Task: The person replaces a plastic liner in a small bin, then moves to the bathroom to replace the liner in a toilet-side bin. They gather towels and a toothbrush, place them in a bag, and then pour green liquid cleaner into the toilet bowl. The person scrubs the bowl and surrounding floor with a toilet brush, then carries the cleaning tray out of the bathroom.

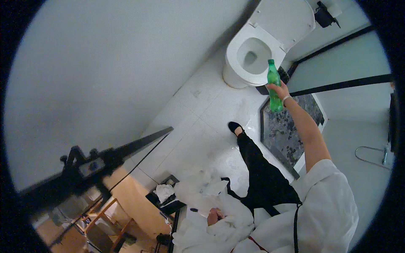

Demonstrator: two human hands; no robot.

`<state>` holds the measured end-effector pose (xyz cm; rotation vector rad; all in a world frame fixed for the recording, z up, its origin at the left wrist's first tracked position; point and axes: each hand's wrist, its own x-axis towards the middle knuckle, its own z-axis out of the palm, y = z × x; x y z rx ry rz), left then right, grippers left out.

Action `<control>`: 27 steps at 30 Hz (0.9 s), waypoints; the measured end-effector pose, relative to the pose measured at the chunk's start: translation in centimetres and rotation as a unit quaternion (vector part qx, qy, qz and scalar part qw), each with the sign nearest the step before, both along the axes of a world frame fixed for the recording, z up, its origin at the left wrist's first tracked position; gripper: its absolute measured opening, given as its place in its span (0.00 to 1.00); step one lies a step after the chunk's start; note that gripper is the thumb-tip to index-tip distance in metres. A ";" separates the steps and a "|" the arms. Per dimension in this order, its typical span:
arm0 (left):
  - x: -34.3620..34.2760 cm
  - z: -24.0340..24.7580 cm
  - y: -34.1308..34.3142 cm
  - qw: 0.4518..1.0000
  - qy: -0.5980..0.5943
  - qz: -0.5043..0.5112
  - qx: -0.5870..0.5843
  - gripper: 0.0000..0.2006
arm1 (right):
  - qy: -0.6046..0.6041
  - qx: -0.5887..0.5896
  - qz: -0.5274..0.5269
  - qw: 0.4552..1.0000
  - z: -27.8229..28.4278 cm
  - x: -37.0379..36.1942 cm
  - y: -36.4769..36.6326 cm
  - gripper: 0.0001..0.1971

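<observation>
A green plastic bottle [274, 88] stands roughly upright in my right hand [280, 90], its cap end toward the toilet. The fingers wrap round its middle, and the arm is stretched far out. Just beyond the bottle is the white toilet [230, 57], its lid and seat ring showing; the lid is raised. Low in the view my left hand [215, 216] is closed among the folds of a white, partly see-through plastic bag [202, 185]. The bag hangs bulky in front of me, and its contents are hard to make out.
A black bin [174, 205] with white stuff in it stands beside the bag. A dark door edge with a lock [93, 166] juts in from the left. Right of the toilet lie a dark-floored shower area [280, 126] and a black-framed glass screen [337, 63]. Pale tiles [198, 109] cover the floor.
</observation>
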<state>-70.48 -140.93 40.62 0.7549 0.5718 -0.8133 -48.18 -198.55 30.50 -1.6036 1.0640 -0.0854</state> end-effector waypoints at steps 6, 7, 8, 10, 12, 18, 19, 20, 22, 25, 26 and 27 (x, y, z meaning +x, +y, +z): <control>6.3 2.9 -10.0 0.994 0.104 0.018 0.026 0.14 | -0.008 0.007 -0.010 1.000 -7.4 4.8 -4.8 0.35; 7.5 2.9 -11.6 0.993 0.120 0.005 0.003 0.14 | -0.039 -0.020 0.005 0.999 -8.3 5.1 -4.8 0.33; 8.6 2.9 -12.9 0.992 0.125 0.005 -0.028 0.13 | -0.053 0.002 -0.017 0.998 -9.2 5.5 -4.5 0.33; 10.3 3.0 -15.6 0.993 0.112 -0.035 -0.028 0.14 | -0.083 0.010 -0.047 0.995 -10.7 5.4 -3.7 0.32; 11.4 3.0 -17.9 0.993 0.088 -0.079 -0.002 0.15 | -0.081 0.080 -0.103 0.988 -11.9 4.6 -2.2 0.33; 12.8 3.7 -21.4 0.982 0.173 -0.027 -0.074 0.14 | -0.064 0.137 -0.156 0.976 -14.3 0.9 2.2 0.31; 12.9 3.7 -21.6 0.972 0.197 -0.026 -0.122 0.13 | -0.052 0.140 -0.161 0.976 -14.5 0.6 2.8 0.31; 12.9 3.8 -21.6 0.976 0.196 -0.029 -0.089 0.12 | -0.057 0.144 -0.154 0.976 -14.7 0.4 3.2 0.31; 12.9 3.6 -21.5 0.983 0.171 -0.030 -0.058 0.11 | -0.060 0.141 -0.153 0.976 -14.7 0.2 3.4 0.30; 12.8 2.7 -21.0 0.982 0.155 -0.011 -0.110 0.11 | -0.067 0.154 -0.165 0.972 -14.2 0.2 2.3 0.27; 12.6 2.5 -20.7 0.987 0.140 -0.039 -0.067 0.11 | -0.034 0.116 -0.134 0.984 -13.7 0.1 1.4 0.28; 12.3 2.1 -20.2 0.990 0.118 -0.066 -0.041 0.11 | 0.023 0.083 -0.110 0.990 -13.3 0.1 0.3 0.30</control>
